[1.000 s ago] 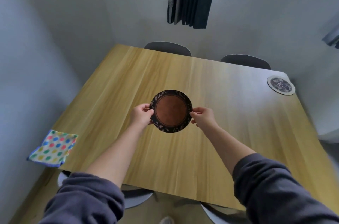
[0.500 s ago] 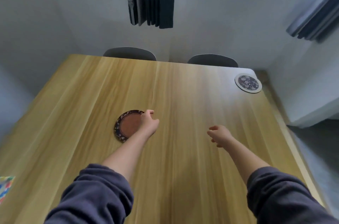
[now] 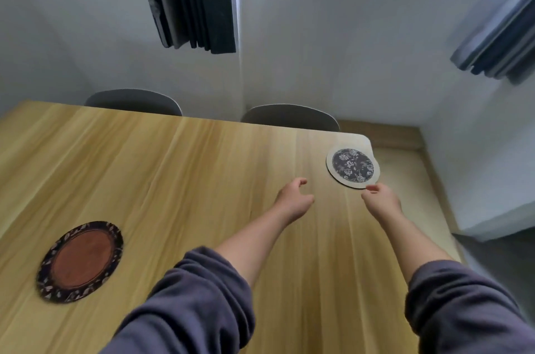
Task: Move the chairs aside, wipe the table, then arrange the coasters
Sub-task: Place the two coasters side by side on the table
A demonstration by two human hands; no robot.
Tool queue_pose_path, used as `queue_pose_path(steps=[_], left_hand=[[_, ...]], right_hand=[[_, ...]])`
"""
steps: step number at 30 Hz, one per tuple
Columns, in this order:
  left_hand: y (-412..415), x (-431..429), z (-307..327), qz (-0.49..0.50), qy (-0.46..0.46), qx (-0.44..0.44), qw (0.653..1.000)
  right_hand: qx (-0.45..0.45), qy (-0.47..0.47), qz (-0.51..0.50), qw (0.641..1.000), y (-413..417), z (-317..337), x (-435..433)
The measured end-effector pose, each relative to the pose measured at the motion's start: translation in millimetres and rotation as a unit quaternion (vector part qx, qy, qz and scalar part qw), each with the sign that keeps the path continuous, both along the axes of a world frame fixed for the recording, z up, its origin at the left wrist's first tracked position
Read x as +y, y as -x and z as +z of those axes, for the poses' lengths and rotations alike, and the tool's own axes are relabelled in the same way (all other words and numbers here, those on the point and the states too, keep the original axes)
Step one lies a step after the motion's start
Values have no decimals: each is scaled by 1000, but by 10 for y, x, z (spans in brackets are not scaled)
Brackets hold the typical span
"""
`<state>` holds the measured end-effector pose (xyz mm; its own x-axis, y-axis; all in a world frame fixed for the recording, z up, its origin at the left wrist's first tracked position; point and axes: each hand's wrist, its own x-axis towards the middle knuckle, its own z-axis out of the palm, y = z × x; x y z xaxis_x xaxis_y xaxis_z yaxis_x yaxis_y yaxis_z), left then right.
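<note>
Reaching with the left hand point(image 3: 293, 198) and right hand point(image 3: 380, 200), both loosely curled and holding nothing, toward the floral coaster point(image 3: 352, 168), which lies flat at the far right corner of the table point(image 3: 202, 180) and seems to jut a little past the rounded edge. Cannot tell whether the right fingertips already touch its near rim. Holds the left hand short of it, off to its left. Best to use that overhang: slip the right fingers under the jutting rim, thumb on top, and pinch, rather than scrabbling at a thin disc flat on wood. Failing that, press lightly and slide inward, away from the drop, then lift with both hands at opposite edges. Avoid nudging outward, likely to tip it off the corner. Then probably set down in line with the brown coaster point(image 3: 80, 262), lying flat near the table's left side, evenly spaced and pattern up.
</note>
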<state>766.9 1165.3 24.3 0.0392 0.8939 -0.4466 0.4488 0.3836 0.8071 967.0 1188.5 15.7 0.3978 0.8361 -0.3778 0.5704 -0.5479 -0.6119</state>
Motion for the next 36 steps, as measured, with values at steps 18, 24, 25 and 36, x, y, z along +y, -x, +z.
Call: queue_pose_path(steps=[18, 24, 25, 36], left_hand=[[-889, 1235, -623, 143, 109, -199, 963], [-867, 1129, -638, 123, 143, -197, 962], [-827, 1094, -649, 128, 148, -195, 961], [425, 64, -231, 282, 64, -261, 921]], right_hand=[[148, -62, -175, 971, -643, -752, 1121], [155, -30, -115, 981, -391, -739, 1046], [192, -41, -123, 973, -355, -728, 999], [446, -24, -71, 892, 728, -28, -92]])
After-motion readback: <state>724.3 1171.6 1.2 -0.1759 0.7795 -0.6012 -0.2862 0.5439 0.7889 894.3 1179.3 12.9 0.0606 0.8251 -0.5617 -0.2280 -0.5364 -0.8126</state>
